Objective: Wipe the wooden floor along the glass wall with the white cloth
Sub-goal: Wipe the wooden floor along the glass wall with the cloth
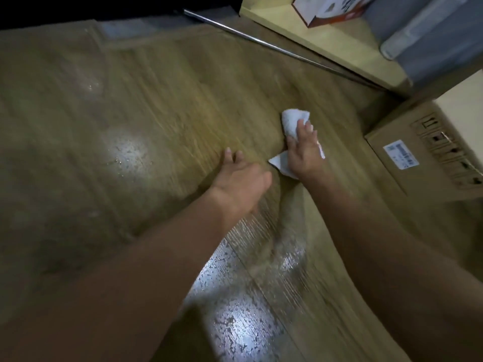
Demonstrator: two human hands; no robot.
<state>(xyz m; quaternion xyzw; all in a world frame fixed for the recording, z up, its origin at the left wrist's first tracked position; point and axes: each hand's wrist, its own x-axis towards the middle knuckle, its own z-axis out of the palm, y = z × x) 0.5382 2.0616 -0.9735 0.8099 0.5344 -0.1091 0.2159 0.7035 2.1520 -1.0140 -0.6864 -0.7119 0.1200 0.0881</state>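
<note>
We saw both bare forearms reaching forward and down. The right hand [304,150] lay knuckles up, its fingers curled round the white cloth [294,121] and holding it down on the wooden floor [156,100]. The left hand [241,178], just to the left of that grip and slightly nearer the body, rested on the boards with its fingers straight and held nothing.

To the right of the grip and near it stood a cardboard box [428,152] bearing a white label [401,154]. Beyond the grip a metal rail [274,48] ran slantwise across the floor. Past the rail we made out a pale board [326,40] with a printed carton [329,9] on it and a grey translucent container [431,35] beside that. Nothing lay between the grip and the rail except bare boards.

The cloth was bunched. A rounded wad stuck out ahead of the fingertips, and a flat corner showed behind the hand on the wrist side, between the two hands. Its surface looked plain white and soft. We could not read any texture through the blur. The floor had shiny patches behind the grip, between the forearms, and another well off to its left.
</note>
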